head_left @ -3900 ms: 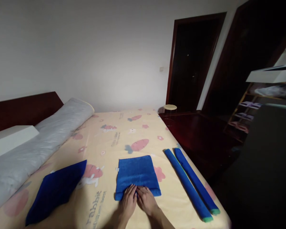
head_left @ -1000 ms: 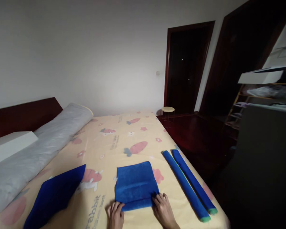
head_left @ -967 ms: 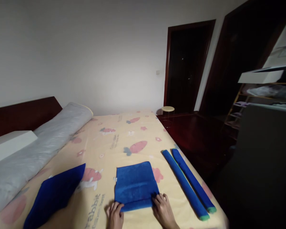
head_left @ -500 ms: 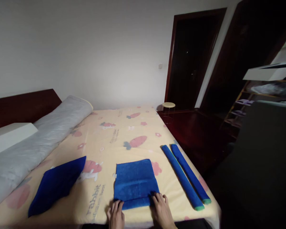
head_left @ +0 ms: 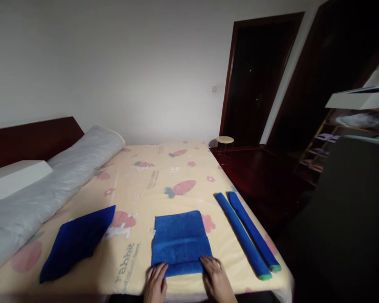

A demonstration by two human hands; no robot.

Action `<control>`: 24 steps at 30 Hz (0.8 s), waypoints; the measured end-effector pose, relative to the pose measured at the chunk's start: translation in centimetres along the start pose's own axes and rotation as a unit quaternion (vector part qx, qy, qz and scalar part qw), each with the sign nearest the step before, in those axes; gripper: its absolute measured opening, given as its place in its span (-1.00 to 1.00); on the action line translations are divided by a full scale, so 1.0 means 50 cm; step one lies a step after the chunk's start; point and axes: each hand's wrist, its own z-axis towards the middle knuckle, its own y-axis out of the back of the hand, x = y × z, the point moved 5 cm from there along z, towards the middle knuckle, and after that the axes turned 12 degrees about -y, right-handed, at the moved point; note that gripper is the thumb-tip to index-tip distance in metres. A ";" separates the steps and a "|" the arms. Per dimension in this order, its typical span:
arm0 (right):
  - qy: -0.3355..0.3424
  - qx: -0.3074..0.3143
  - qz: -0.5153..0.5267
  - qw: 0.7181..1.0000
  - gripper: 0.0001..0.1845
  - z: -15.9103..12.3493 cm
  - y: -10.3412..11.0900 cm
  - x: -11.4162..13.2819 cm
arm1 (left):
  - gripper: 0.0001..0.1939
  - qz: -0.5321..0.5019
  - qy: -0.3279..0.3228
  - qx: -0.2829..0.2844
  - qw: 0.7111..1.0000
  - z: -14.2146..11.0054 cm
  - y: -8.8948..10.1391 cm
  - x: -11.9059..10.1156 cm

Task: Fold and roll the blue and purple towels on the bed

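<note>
The middle cloth (head_left: 181, 237) lies on the bed (head_left: 189, 202). Left grip (head_left: 157, 283) and right grip (head_left: 217, 278) rest part-bent fingers on its near fold's ends; whether they pinch is unclear. It looks soft, light, unlikely to slip; best held by those ends.

You see a mid-blue cloth (head_left: 181, 235) at six o'clock, a darker blue cloth (head_left: 77, 242) at eight and green-ended blue rolls (head_left: 242, 236) at five, on a pale yellow bedsheet (head_left: 189, 203) printed with pink carrots (head_left: 185, 187), flowers (head_left: 208, 223) and grey lettering (head_left: 126, 261).
</note>
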 end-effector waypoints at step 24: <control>-0.106 -0.095 0.034 0.989 -0.52 0.101 0.008 0.098 | -0.48 -0.052 0.165 0.062 0.983 0.148 0.017 -0.035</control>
